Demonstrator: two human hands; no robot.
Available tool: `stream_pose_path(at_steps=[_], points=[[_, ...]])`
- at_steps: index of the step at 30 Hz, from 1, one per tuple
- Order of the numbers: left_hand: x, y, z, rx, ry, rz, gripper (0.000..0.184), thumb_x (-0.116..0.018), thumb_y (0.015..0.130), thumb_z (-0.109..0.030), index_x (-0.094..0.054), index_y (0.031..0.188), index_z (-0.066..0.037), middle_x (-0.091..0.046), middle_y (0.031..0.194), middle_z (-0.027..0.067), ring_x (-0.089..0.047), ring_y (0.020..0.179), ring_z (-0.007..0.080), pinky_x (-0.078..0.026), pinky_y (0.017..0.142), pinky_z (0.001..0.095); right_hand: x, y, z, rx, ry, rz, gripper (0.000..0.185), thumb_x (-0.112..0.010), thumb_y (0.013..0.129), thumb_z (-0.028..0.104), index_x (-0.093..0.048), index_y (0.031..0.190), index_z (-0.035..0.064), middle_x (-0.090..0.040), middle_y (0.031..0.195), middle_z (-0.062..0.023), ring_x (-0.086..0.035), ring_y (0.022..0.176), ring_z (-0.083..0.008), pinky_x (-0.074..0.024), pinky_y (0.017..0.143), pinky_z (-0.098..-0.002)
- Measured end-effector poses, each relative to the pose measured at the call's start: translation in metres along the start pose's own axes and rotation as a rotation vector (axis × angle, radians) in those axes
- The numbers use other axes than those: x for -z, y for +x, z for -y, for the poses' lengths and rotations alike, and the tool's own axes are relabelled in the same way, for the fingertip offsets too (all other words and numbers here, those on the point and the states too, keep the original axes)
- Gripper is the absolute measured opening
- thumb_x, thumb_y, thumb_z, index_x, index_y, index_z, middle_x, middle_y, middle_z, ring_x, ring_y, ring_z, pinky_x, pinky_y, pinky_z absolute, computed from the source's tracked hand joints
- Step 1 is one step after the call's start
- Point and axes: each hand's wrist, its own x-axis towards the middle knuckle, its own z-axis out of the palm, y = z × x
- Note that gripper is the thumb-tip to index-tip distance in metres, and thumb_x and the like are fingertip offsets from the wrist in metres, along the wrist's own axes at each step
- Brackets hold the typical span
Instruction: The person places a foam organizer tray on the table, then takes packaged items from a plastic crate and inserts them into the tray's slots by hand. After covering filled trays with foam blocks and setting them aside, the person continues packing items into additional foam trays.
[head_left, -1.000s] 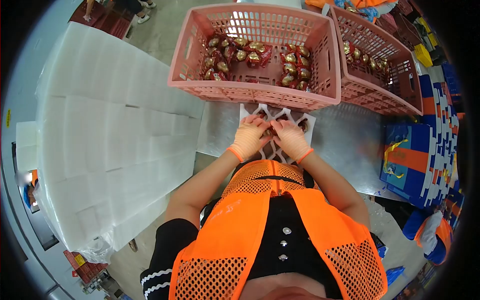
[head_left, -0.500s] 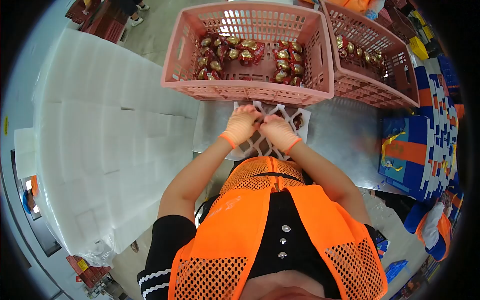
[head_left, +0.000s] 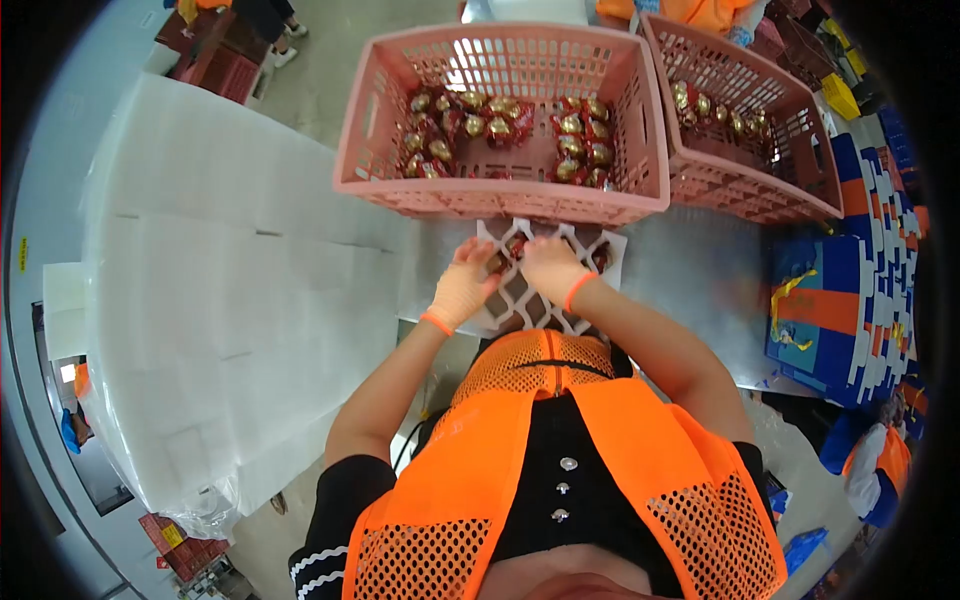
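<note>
A white divider tray [head_left: 517, 302] with wavy cells lies on the metal table, just below the large pink crate [head_left: 500, 196]. Some cells of its upper row hold red and gold wrapped pieces, one of them a dark red piece [head_left: 602, 257] at the right. My left hand [head_left: 465, 282], in a pale glove, is at the tray's left side, fingers bent beside a wrapped piece [head_left: 497, 262]. My right hand [head_left: 551, 268] reaches over the upper middle of the tray, its fingertips curled at a red piece [head_left: 516, 245]; whether it grips the piece is hidden.
Gold and red wrapped pieces [head_left: 570, 145] lie in the large crate. A second pink crate [head_left: 750, 180] stands to its right. Blue and orange boxes [head_left: 815, 300] are stacked at the far right. A big stack of white foam sheets [head_left: 250, 290] fills the left side.
My hands worked close together over the upper tray cells; now my left hand has drawn down and left, apart from my right. The view has shifted slightly.
</note>
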Motion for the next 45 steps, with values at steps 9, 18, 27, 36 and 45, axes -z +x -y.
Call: stream_pose_path(at_steps=[9, 18, 27, 36, 45], points=[[0.202, 0.061, -0.069, -0.252, -0.176, -0.218, 0.024, -0.071, 0.088, -0.01, -0.072, 0.113, -0.007, -0.071, 0.106, 0.0126, -0.069, 0.099, 0.0274, -0.055, 0.086, 0.0366, 0.169, -0.082, -0.04, 0.199, 0.525, -0.145, 0.033, -0.069, 0.089, 0.025, -0.067, 0.12, 0.0116, -0.066, 0.104, -0.0115, -0.065, 0.101, -0.0333, -0.0549, 0.084, -0.0438], [0.17, 0.241, -0.036, -0.278, 0.569, 0.482, 0.03, -0.066, 0.084, -0.021, -0.07, 0.112, -0.011, -0.066, 0.121, 0.0137, -0.066, 0.108, 0.0342, -0.054, 0.09, 0.0476, 0.176, 0.075, -0.13, -0.091, 0.06, -0.142, 0.026, -0.064, 0.089, 0.021, -0.071, 0.113, 0.0147, -0.064, 0.113, -0.0139, -0.064, 0.11, -0.034, -0.0545, 0.091, -0.0463], [0.078, 0.328, 0.037, -0.243, 0.672, 0.396, 0.053, -0.082, 0.073, -0.013, -0.057, 0.119, -0.003, -0.069, 0.113, 0.0155, -0.068, 0.106, 0.0367, -0.056, 0.088, 0.0457, 0.07, 0.208, -0.138, -0.046, -0.107, -0.114, 0.039, -0.064, 0.079, 0.003, -0.059, 0.117, -0.0056, -0.066, 0.104, -0.0204, -0.071, 0.086, -0.0353, -0.0599, 0.068, -0.0433], [0.117, 0.319, 0.003, -0.21, 0.689, 0.826, 0.07, -0.08, 0.068, -0.036, -0.062, 0.127, -0.003, -0.059, 0.13, 0.013, -0.063, 0.115, 0.0313, -0.054, 0.094, 0.0451, 0.07, 0.187, -0.153, 0.006, -0.154, 0.083, 0.066, -0.078, 0.08, 0.018, -0.048, 0.137, 0.0082, -0.064, 0.109, -0.0198, -0.07, 0.093, -0.0366, -0.0581, 0.074, -0.0464], [0.213, 0.24, -0.046, 0.122, -0.629, 0.743, 0.05, -0.062, 0.092, -0.027, -0.056, 0.134, 0.0, -0.068, 0.107, 0.0097, -0.069, 0.08, 0.0167, -0.055, 0.068, 0.028, 0.12, 0.147, -0.164, -0.118, 0.285, 0.003, 0.048, -0.078, 0.074, 0.034, -0.071, 0.117, 0.0126, -0.073, 0.108, -0.0158, -0.07, 0.099, -0.0357, -0.0559, 0.086, -0.0434]])
